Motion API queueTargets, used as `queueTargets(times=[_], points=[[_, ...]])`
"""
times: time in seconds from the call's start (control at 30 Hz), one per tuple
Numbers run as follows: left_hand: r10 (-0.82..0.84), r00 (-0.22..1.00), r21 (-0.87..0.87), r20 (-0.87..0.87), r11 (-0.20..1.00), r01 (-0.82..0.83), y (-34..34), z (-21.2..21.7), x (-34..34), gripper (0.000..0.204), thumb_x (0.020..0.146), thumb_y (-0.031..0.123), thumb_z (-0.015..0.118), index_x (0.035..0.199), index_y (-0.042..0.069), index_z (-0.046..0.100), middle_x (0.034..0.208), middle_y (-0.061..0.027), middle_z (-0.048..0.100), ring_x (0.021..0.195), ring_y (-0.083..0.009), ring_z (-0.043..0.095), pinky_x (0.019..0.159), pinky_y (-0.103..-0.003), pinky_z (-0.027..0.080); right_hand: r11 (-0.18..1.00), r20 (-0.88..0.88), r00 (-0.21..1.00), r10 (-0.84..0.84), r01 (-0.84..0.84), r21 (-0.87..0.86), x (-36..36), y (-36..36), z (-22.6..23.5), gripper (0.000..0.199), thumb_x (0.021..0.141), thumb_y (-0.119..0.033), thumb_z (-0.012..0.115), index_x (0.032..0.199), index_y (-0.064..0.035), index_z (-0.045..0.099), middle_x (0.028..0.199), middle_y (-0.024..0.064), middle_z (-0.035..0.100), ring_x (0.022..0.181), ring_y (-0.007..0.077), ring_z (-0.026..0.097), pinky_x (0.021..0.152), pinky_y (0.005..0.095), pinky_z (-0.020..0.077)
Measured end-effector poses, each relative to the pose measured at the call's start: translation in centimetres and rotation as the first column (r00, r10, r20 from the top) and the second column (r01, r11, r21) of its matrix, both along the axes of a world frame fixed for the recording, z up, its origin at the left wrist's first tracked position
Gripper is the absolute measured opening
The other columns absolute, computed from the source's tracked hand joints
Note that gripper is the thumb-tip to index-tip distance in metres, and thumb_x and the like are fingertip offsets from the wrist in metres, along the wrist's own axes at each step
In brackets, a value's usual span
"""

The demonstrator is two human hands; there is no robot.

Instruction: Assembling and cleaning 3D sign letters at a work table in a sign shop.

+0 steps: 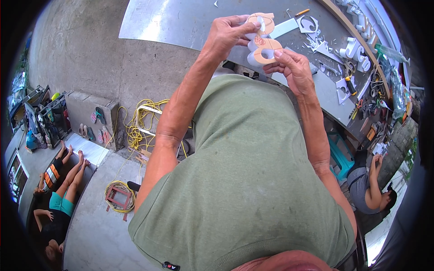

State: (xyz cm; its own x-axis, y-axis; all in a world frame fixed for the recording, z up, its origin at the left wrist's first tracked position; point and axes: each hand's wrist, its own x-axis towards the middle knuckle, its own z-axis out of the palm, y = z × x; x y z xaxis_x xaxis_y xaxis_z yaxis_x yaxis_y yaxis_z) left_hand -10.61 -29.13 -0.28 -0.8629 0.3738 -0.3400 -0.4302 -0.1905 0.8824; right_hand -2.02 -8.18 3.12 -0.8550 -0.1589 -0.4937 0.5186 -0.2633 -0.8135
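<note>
Both of my hands hold a sign letter (271, 44) over the near edge of the metal-topped table. It has a tan face with reddish marks, white sides and two rounded openings. My left hand (224, 36) pinches its upper left part, thumb across the face. At the lower right end, my right hand (294, 68) grips it between thumb and fingers. Just beyond lie a white strip (285, 28) and a white cut-out sheet with a curved opening (308, 25). White scraps (323, 49) are scattered to the right of the letter.
Finished-looking white letters (355, 54), scissors (348, 70) and a yellow-and-black-handled tool (350, 86) lie at the table's right. Yellow cord (143, 119) is heaped on the floor at left, near a concrete block (92, 113). A teal stool (340, 156) and other people are nearby.
</note>
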Motion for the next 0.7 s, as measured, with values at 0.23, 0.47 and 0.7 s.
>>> queueTargets(times=[0.23, 0.47, 0.7], points=[[0.066, 0.989, -0.078, -0.135, 0.994, -0.077, 0.2, 2.7, 0.4, 0.105, 0.077, 0.023, 0.085, 0.144, -0.023, 0.02, 0.097, -0.0263, 0.071, 0.084, -0.0237, 0.072, 0.072, -0.031, 0.06, 1.0, -0.124, 0.992, -0.024, 0.022, -0.013, 0.3, 0.3, -0.2, 0.044, 0.092, -0.02, 0.068, 0.123, 0.0112, 0.061, 0.107, 0.0176, 0.07, 0.092, 0.0221, 0.071, 0.079, 0.0356, 0.0598], [0.126, 0.918, -0.137, -0.376, 0.972, -0.189, 1.2, 5.1, 1.8, 0.108, 0.071, 0.027, 0.089, 0.145, -0.019, 0.025, 0.091, -0.0227, 0.073, 0.077, -0.021, 0.074, 0.066, -0.03, 0.059, 0.997, -0.214, 0.975, -0.064, 0.053, -0.057, 1.3, 1.2, -0.4, 0.053, 0.088, -0.017, 0.072, 0.131, 0.0108, 0.056, 0.121, 0.0175, 0.066, 0.114, 0.0234, 0.063, 0.104, 0.0389, 0.0459], [0.13, 0.864, -0.06, -0.486, 0.982, -0.181, 1.7, 5.9, 2.6, 0.099, 0.074, 0.02, 0.087, 0.148, -0.009, 0.029, 0.096, -0.0245, 0.072, 0.086, -0.0267, 0.074, 0.076, -0.037, 0.062, 0.998, -0.318, 0.946, -0.063, 0.056, -0.029, 1.2, 1.7, -0.2, 0.062, 0.084, -0.019, 0.077, 0.134, 0.0086, 0.055, 0.117, 0.0198, 0.068, 0.107, 0.0246, 0.067, 0.097, 0.0389, 0.0533]])
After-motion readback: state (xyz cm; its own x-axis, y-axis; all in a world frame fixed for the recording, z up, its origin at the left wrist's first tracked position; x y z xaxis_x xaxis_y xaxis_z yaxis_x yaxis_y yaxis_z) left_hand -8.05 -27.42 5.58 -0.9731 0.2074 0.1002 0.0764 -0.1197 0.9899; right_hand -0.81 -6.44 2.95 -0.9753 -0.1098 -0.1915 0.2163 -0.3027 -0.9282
